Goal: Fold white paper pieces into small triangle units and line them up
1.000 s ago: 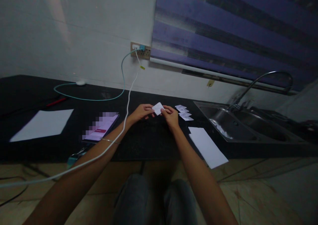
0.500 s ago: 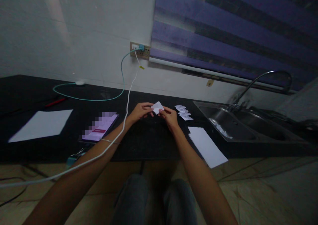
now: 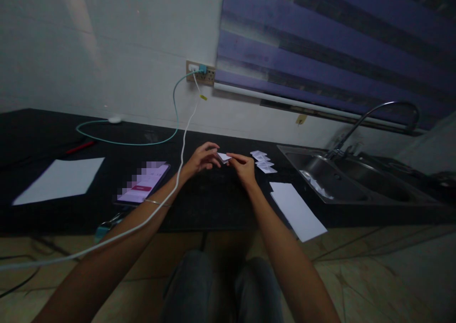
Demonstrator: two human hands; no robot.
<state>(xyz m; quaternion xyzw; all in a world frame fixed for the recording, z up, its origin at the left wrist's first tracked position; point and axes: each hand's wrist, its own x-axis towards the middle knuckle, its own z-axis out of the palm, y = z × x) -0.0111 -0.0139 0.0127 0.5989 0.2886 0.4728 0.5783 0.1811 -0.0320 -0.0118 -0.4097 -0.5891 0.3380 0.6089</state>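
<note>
Between my hands, above the black counter, is a small folded piece of white paper [image 3: 223, 157], now a narrow pointed shape. My right hand [image 3: 243, 168] pinches its right side between thumb and fingers. To the left, my left hand [image 3: 204, 158] has its fingers parted and curved beside the paper, with no clear grip on it. A row of small folded white papers [image 3: 263, 162] overlaps on the counter just right of my right hand. Closer to the front edge lie white paper strips [image 3: 297, 211], stacked slightly askew.
A white sheet [image 3: 60, 180] and a lit phone [image 3: 144, 185] lie at the left, near a red pen-like object [image 3: 80, 147]. The white cable [image 3: 184, 142] hangs from the wall socket [image 3: 201, 72] across my left forearm. A steel sink [image 3: 331, 175] is at the right.
The folded paper has gone from a flat diamond facing me to a narrower, tilted shape. My left fingers have loosened from it and spread, while my right hand keeps its pinch.
</note>
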